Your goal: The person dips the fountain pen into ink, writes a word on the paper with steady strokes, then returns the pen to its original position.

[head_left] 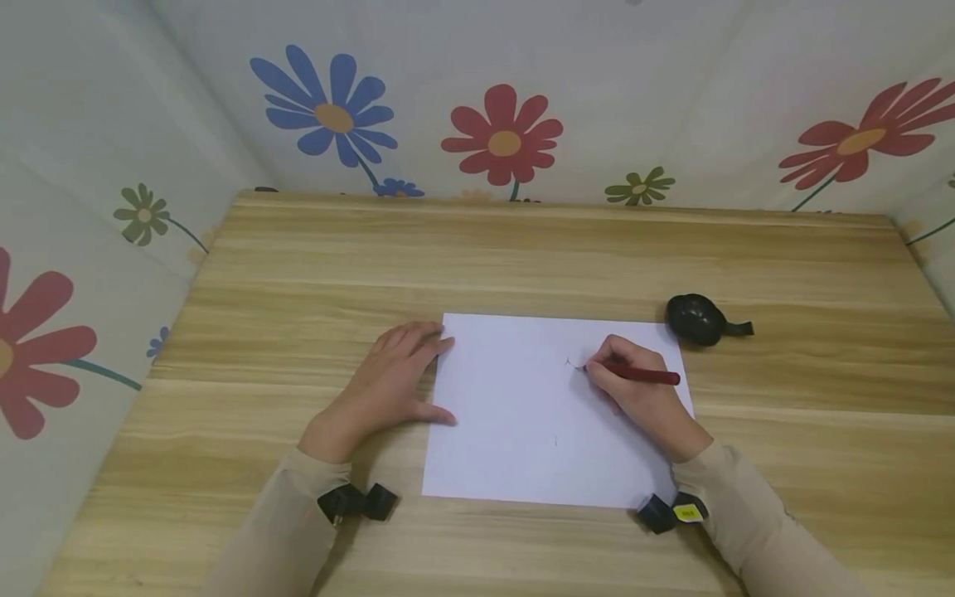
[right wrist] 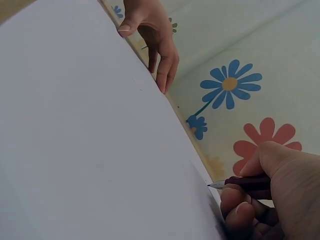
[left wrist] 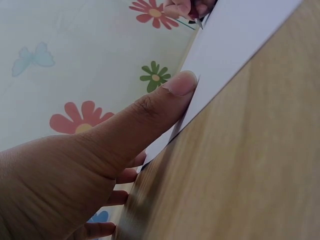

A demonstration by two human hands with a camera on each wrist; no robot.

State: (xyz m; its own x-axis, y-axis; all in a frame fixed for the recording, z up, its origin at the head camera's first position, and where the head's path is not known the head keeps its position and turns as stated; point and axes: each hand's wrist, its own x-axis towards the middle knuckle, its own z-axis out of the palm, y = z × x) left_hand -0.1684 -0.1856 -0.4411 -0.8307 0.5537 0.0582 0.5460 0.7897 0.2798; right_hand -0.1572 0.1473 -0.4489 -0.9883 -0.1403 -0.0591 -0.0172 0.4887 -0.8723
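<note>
A white sheet of paper [head_left: 500, 414] lies flat on the wooden table. My right hand [head_left: 634, 385] grips a dark red pen [head_left: 645, 375] between thumb and fingers, near its pointed silver tip. That tip is at the upper right part of the sheet, beside a small dark mark [head_left: 568, 361]. Another faint short mark [head_left: 555, 441] sits lower down. My left hand [head_left: 391, 377] rests at the sheet's left edge with fingers spread; the thumb touches the paper in the left wrist view. The right wrist view shows the pen tip [right wrist: 216, 185] close to the paper.
A glossy black rounded object [head_left: 695, 320] with a short stem lies by the sheet's upper right corner; its kind is unclear. Behind the wooden table [head_left: 298, 265] stands a wall [head_left: 627, 91] with painted flowers. Black devices [head_left: 380, 502] are strapped to both wrists.
</note>
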